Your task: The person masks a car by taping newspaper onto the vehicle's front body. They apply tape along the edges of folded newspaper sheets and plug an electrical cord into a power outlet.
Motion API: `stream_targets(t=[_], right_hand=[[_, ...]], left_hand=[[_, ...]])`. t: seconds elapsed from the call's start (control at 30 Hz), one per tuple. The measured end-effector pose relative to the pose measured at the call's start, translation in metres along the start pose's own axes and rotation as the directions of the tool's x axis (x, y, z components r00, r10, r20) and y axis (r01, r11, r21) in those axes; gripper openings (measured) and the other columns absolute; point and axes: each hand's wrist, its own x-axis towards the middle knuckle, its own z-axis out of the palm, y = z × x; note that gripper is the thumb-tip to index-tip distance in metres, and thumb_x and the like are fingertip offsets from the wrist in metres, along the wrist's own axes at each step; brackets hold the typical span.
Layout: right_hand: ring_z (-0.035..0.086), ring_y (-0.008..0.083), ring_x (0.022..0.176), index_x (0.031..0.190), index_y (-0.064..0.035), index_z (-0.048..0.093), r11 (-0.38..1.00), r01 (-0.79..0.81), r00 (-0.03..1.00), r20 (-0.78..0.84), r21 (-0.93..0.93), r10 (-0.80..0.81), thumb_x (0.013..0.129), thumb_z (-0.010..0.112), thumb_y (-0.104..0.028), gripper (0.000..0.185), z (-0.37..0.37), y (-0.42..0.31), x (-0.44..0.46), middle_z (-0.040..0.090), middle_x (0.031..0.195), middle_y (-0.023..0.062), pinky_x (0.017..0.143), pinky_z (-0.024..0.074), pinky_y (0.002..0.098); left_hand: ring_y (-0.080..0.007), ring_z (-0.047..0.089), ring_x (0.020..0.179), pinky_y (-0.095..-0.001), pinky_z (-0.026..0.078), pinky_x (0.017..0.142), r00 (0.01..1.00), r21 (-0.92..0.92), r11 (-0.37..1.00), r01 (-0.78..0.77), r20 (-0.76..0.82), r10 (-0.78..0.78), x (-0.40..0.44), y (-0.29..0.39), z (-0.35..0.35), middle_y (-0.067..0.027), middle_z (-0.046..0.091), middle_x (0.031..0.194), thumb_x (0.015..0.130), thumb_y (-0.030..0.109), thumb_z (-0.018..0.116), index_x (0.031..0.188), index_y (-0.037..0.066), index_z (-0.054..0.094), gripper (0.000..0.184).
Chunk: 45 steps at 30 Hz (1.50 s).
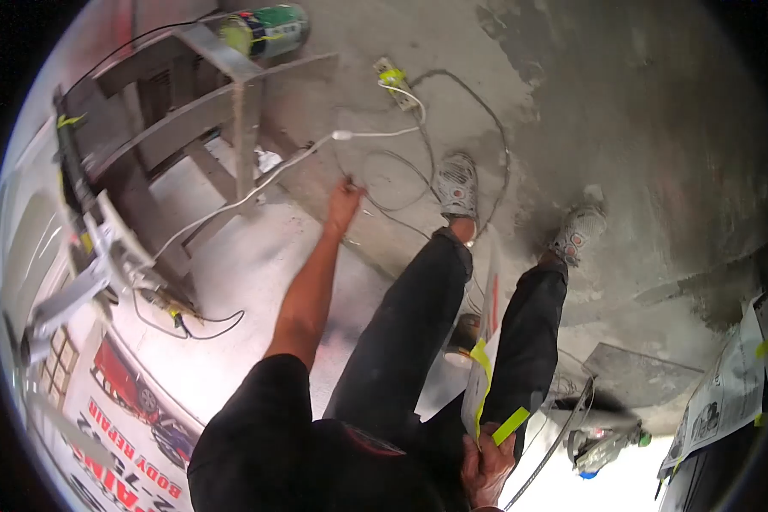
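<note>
My left hand reaches out over the dusty floor, left of my feet. Its fingers are closed; a small dark bit shows at their tips, but I cannot make out what it is. A thin cord lies on the floor close by. Low in the view, my right hand is closed on a sheet of paper, seen nearly edge-on and rising between my legs. Yellow-green masking tape runs along the sheet's edge. Another short tape strip sticks out beside my right fingers.
A power strip with a white cable lies ahead. At left stand a grey frame and a green bottle. A can sits between my legs. Taped newspaper hangs at right, and a printed banner is at lower left.
</note>
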Motion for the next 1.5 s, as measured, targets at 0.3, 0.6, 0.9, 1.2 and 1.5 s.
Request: stream_targets(t=[0.3,0.6,0.9,1.2,1.5], right_hand=[[0.062,0.0461,0.093,0.11,-0.0003,0.066,0.901,0.428,0.902,-0.039,-0.072,-0.431,0.087,0.071,-0.004,0.024,-0.051,0.015,-0.048,0.066,0.103,0.0255,0.08,0.0518,0.0532],[0.062,0.051,0.085,0.126,0.0034,0.058,0.801,0.565,0.802,-0.098,-0.2,-0.59,0.092,0.066,-0.006,0.037,-0.088,0.016,-0.091,0.068,0.104,0.0296,0.082,0.0489,0.0669],[0.057,0.0469,0.089,0.1,0.0033,0.068,0.919,0.375,0.914,-0.117,-0.121,-0.388,0.086,0.072,-0.007,0.018,-0.088,0.008,-0.104,0.064,0.094,0.025,0.076,0.0461,0.0507],[0.057,0.0441,0.087,0.089,0.0005,0.067,0.961,0.275,0.957,-0.091,0.0,-0.274,0.089,0.071,-0.014,0.016,-0.083,-0.018,-0.119,0.062,0.084,0.024,0.076,0.0443,0.0488],[0.059,0.0405,0.083,0.086,-0.0004,0.067,0.964,0.265,0.925,-0.275,-0.036,-0.264,0.089,0.071,-0.013,0.014,-0.048,-0.068,-0.15,0.064,0.079,0.0199,0.075,0.0461,0.0464]], left_hand=[[-0.0299,0.071,0.1,-0.0401,0.055,0.09,0.843,0.063,0.896,-0.439,0.373,0.387,-0.261,0.089,0.036,-0.0179,0.071,0.116,0.092,0.025,0.072,0.129,0.005,0.065,0.042],[-0.034,0.071,0.101,-0.0419,0.056,0.089,0.804,-0.063,0.896,-0.44,0.417,0.424,-0.364,0.137,0.014,-0.022,0.072,0.113,0.093,0.022,0.072,0.128,0.002,0.063,0.041],[-0.0256,0.072,0.099,-0.0369,0.056,0.089,0.902,-0.018,0.953,-0.304,0.318,0.293,-0.365,0.091,-0.016,-0.0176,0.074,0.113,0.091,0.018,0.072,0.124,0.0,0.067,0.038],[-0.0244,0.072,0.104,-0.0368,0.055,0.091,0.87,-0.059,0.942,-0.331,0.367,0.329,-0.402,0.124,-0.037,-0.0167,0.074,0.113,0.095,0.018,0.068,0.128,0.002,0.065,0.037],[-0.029,0.072,0.1,-0.0384,0.055,0.091,0.784,-0.08,0.878,-0.472,0.416,0.46,-0.385,0.132,-0.105,-0.016,0.073,0.114,0.094,0.02,0.069,0.124,0.004,0.067,0.034]])
